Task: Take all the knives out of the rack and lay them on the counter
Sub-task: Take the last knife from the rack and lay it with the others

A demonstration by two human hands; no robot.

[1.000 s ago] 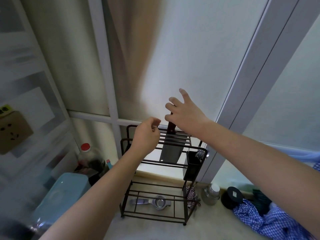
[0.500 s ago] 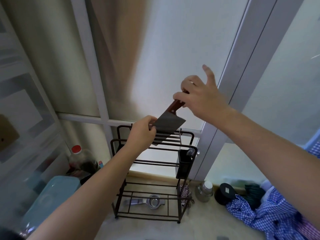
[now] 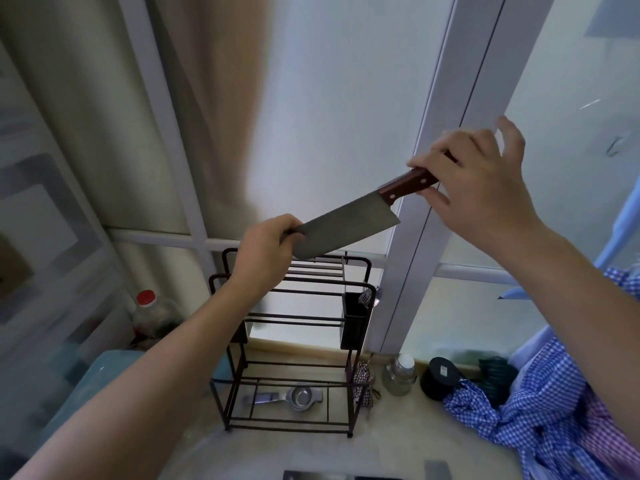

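Note:
A broad cleaver (image 3: 349, 226) with a reddish wooden handle hangs in the air above the dark wire rack (image 3: 294, 344), tilted with the handle up to the right. My right hand (image 3: 481, 181) grips the handle. My left hand (image 3: 266, 254) pinches the far end of the blade. The rack's top slots show no other knife from here. A black utensil cup (image 3: 353, 320) hangs on the rack's right side with some metal ends poking out.
A metal strainer (image 3: 298, 398) lies on the rack's bottom shelf. To the left stand a red-capped bottle (image 3: 147, 313) and a teal box (image 3: 86, 386). A glass jar (image 3: 400, 374), a black tin (image 3: 441, 377) and a blue checked cloth (image 3: 540, 410) lie to the right on the beige counter (image 3: 294, 455).
The cleaver came up out of the rack's top slots and swung up to the right. My left hand went from the rack's top to the blade's end.

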